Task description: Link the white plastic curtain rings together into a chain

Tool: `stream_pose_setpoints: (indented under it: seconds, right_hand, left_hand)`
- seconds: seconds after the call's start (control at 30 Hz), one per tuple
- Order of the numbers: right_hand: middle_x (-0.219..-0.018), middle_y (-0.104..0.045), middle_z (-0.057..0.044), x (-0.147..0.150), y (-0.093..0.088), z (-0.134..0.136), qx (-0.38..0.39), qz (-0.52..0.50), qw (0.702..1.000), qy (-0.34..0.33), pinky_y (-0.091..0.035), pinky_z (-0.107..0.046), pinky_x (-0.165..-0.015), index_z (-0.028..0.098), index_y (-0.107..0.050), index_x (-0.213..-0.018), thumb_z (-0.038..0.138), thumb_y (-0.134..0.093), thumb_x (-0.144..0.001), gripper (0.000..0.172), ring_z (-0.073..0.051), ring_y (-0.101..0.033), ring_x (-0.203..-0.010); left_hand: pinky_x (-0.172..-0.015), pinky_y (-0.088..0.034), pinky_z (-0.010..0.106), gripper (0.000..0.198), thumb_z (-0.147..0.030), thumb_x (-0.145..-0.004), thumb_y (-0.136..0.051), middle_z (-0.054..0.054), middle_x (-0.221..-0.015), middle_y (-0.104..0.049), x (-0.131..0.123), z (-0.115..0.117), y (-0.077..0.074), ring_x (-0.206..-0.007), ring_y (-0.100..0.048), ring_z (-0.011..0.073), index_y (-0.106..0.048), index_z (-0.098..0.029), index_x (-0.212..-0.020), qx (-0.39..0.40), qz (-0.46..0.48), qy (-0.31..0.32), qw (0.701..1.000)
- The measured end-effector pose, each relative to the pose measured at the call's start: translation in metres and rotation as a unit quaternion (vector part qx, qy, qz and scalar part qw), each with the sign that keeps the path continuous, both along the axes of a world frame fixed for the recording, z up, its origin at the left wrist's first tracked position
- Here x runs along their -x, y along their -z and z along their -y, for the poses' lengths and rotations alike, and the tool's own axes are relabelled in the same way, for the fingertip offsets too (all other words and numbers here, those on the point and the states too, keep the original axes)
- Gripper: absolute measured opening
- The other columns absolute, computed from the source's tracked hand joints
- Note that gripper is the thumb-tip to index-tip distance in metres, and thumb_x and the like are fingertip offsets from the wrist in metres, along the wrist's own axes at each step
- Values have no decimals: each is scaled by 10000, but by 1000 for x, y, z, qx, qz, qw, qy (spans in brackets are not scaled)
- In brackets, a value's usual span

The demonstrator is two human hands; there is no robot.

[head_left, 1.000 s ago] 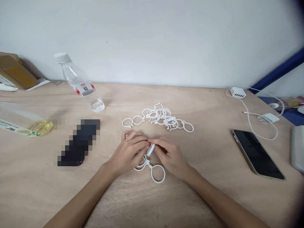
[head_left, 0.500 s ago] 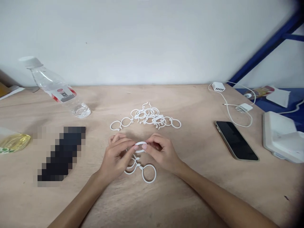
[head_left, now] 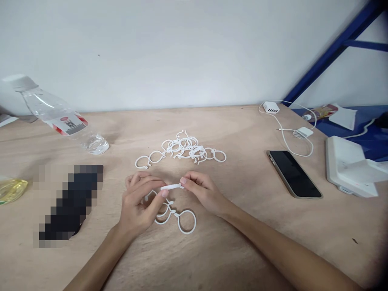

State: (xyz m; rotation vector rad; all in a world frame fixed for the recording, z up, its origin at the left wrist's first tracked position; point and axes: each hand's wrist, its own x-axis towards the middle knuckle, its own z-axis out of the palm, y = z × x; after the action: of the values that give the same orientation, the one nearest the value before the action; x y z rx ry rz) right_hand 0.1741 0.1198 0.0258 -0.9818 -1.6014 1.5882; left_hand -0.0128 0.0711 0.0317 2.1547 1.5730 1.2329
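My left hand [head_left: 138, 206] and my right hand [head_left: 203, 192] pinch one white plastic ring [head_left: 171, 187] between them, a little above the wooden table [head_left: 236, 226]. The ring is seen edge-on, level between the fingertips. Under my hands lies a short chain of linked white rings [head_left: 178, 218], its largest loop toward me. Behind my hands a pile of several loose white rings [head_left: 184, 148] spreads across the table's middle.
A clear water bottle [head_left: 57, 117] stands tilted at the back left, a bottle of yellow liquid [head_left: 10, 190] at the left edge, a blurred dark object [head_left: 71, 200] beside it. A black phone [head_left: 293, 173], white chargers with cable [head_left: 287, 129] and a white box [head_left: 348, 165] sit at the right.
The view has swung right, shifting everything leftward. My hands have turned the held ring from tilted to flat and drawn slightly apart along it.
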Motion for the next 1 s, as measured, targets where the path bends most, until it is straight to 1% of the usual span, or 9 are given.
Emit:
stream_pose_setpoints:
  seconds: [0.1,0.2,0.3,0.4,0.5,0.63,0.77,0.87,1.0]
  right_hand:
    - [-608,-369,53,1,-1,1,-23,5,1000,-14,-283,-236,-522,180,-514,-662,419,-547,-861,312,-97,-334,-569]
    - [-608,-361,55,0,-1,3,-41,2,999,-31,-284,-235,-522,180,-509,-662,421,-546,-867,318,-94,-329,-568]
    - [-616,-372,53,0,-1,3,-46,4,998,-38,-288,-236,-528,180,-520,-683,416,-546,-867,300,-96,-334,-574]
    - [-625,-366,50,-1,0,3,-52,9,998,-34,-290,-241,-538,185,-493,-669,424,-524,-881,321,-101,-342,-585]
    - [-635,-363,44,-1,1,3,-60,15,997,-37,-298,-249,-560,185,-468,-660,428,-469,-915,352,-108,-360,-607]
    - [-635,-353,45,-2,1,3,-76,28,995,-50,-295,-252,-568,186,-440,-646,400,-436,-940,364,-107,-358,-610]
    - [-616,-357,48,-2,1,3,-89,42,992,-74,-287,-248,-546,184,-436,-628,368,-456,-929,354,-100,-356,-587]
    - [-603,-357,49,-2,2,3,-100,60,989,-89,-286,-248,-535,181,-439,-610,349,-457,-929,362,-96,-357,-568]
    - [-607,-360,47,-1,4,4,-122,58,988,-81,-301,-243,-550,182,-420,-602,329,-447,-939,368,-95,-363,-576]
  left_hand:
    - [-796,-325,437,256,-393,-894,-505,25,-755,-711,-1,2,1,-818,-553,232,-634,-224,-752,16,-50,-3,999]
    - [-777,-305,419,273,-410,-912,-454,28,-776,-693,-3,2,4,-811,-534,226,-618,-219,-807,50,-80,-10,995]
    - [-768,-299,400,324,-393,-952,-361,35,-817,-671,-5,3,5,-837,-512,224,-617,-213,-865,101,-81,20,991]
    - [-751,-288,390,402,-393,-979,-284,25,-734,-618,-5,2,5,-799,-483,216,-586,-209,-787,133,-79,59,986]
    - [-725,-288,379,467,-427,-989,-222,14,-655,-551,-5,2,5,-739,-448,205,-515,-204,-702,128,-76,68,986]
    - [-708,-293,374,537,-485,-986,-151,11,-625,-519,-5,1,7,-699,-420,197,-471,-203,-660,112,-76,68,988]
    - [-699,-290,368,560,-512,-979,-155,7,-609,-497,-5,2,9,-683,-404,189,-460,-196,-632,105,-87,67,988]
    - [-699,-286,367,549,-498,-980,-185,5,-606,-477,-5,1,11,-686,-398,189,-479,-194,-631,102,-98,62,988]
    - [-706,-283,366,530,-488,-979,-203,4,-612,-476,-6,0,12,-689,-394,186,-465,-189,-629,108,-94,65,988]
